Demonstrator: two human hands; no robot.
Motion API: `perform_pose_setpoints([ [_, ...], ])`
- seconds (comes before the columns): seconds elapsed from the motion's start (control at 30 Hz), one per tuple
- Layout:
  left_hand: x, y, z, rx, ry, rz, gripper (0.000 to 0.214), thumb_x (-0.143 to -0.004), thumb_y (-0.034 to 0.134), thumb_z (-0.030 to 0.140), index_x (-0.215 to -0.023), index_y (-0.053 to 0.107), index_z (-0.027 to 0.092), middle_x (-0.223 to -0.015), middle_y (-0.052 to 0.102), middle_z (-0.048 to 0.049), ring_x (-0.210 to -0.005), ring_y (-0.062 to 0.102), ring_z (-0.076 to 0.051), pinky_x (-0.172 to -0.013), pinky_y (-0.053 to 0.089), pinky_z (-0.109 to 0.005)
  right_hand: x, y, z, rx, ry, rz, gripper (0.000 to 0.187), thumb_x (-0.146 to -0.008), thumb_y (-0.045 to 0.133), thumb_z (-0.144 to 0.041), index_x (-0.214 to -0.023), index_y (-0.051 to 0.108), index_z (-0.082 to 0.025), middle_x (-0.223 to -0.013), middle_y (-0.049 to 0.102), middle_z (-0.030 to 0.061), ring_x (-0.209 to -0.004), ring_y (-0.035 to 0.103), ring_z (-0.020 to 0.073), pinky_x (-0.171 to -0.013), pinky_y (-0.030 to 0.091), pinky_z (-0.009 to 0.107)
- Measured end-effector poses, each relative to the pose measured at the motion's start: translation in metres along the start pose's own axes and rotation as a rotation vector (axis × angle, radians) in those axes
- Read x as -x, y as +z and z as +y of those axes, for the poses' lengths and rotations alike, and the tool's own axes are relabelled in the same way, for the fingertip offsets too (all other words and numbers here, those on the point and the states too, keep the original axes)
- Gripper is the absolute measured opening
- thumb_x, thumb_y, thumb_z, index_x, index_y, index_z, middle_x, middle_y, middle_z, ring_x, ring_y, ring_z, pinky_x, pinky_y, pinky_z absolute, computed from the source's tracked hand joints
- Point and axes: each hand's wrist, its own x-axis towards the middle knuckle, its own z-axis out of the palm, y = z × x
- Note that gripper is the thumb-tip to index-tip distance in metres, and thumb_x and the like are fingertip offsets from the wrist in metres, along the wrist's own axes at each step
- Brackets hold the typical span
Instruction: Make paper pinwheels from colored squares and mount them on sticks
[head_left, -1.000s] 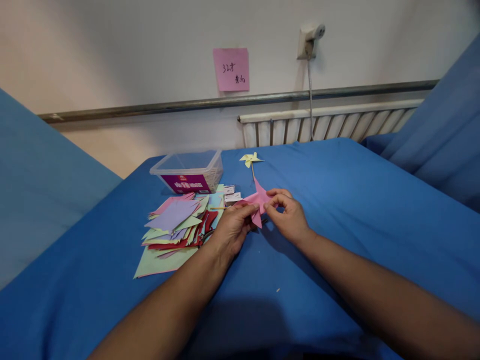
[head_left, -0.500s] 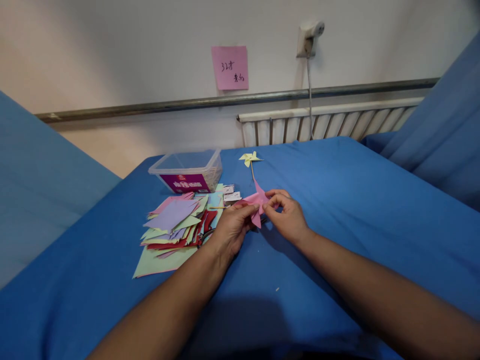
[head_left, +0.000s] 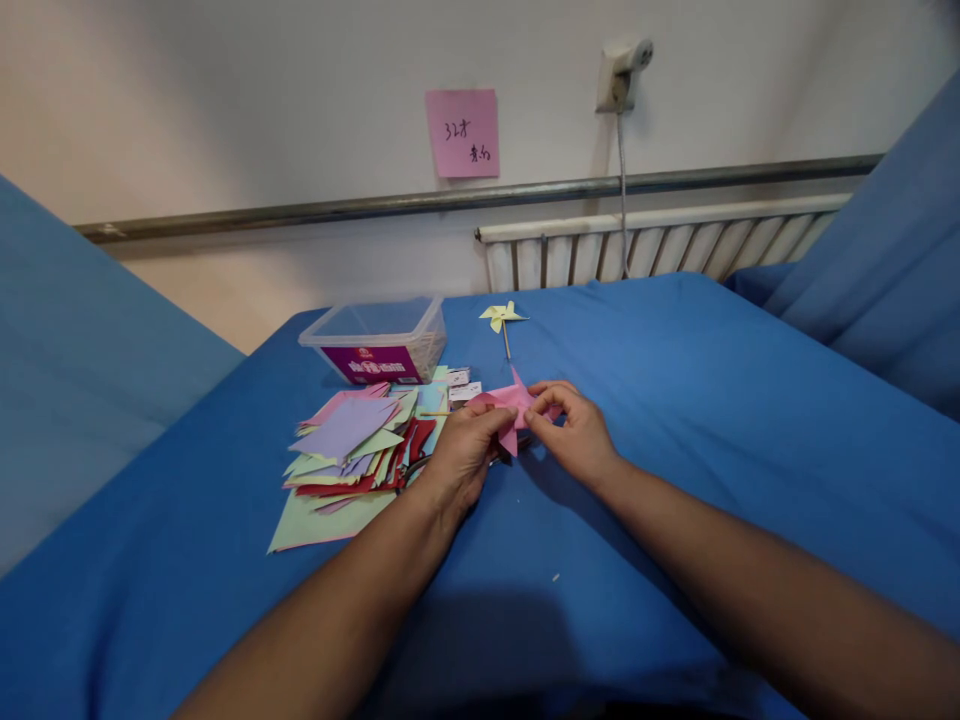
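Observation:
A pink paper pinwheel (head_left: 508, 440) is held up between both hands above the blue cloth. My left hand (head_left: 471, 450) grips it from the left, the thumb pressed near its centre and the other fingers underneath, mostly hidden. My right hand (head_left: 574, 428) pinches it from the right, thumb and fingertips close to the middle. A thin stick (head_left: 435, 414) pokes out left of my left hand; whether it joins the pinwheel I cannot tell. Beyond the hands, a finished-looking yellow pinwheel (head_left: 502, 316) lies on its wooden stick.
Left of my hands lies a stack of coloured paper (head_left: 349, 430), with a dark, partly hidden handle beside it. Behind stands a clear plastic box (head_left: 375, 345) of thin sticks. Small white printed packets (head_left: 465, 392) lie near the box. Blue curtains (head_left: 82, 370) hang at both sides.
Both hands stay on the pink pinwheel in almost the same place. Its upper blade has tipped lower and looks shorter. The whole view has shifted very slightly.

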Motion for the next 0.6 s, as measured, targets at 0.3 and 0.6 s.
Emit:
perform_pose_setpoints([
  [0.3,0.004,-0.003,0.009,-0.196,-0.029,-0.068,0.014,-0.058,0.069,0.021,-0.060,0.057,0.014,-0.049,0.054,0.0014,-0.041,0.043,-0.008,-0.041,0.029,-0.022,-0.013,-0.014,-0.006,-0.505,0.273,-0.112,0.039,-0.066,0.075,-0.030,-0.098,0.055,-0.020,-0.093,0.064,0.0036,-0.087,0.062,0.0178,-0.084,0.047,0.036],
  [0.6,0.011,0.000,0.019,-0.507,0.052,-0.093,0.011,-0.059,0.062,0.022,-0.056,0.053,0.016,-0.044,0.045,0.0044,-0.040,0.034,-0.006,-0.042,0.021,-0.022,-0.017,-0.024,-0.012,-0.579,0.305,-0.292,0.072,-0.061,0.080,-0.027,-0.124,0.046,-0.023,-0.080,0.066,-0.0017,-0.068,0.061,0.0141,-0.068,0.049,0.032],
])
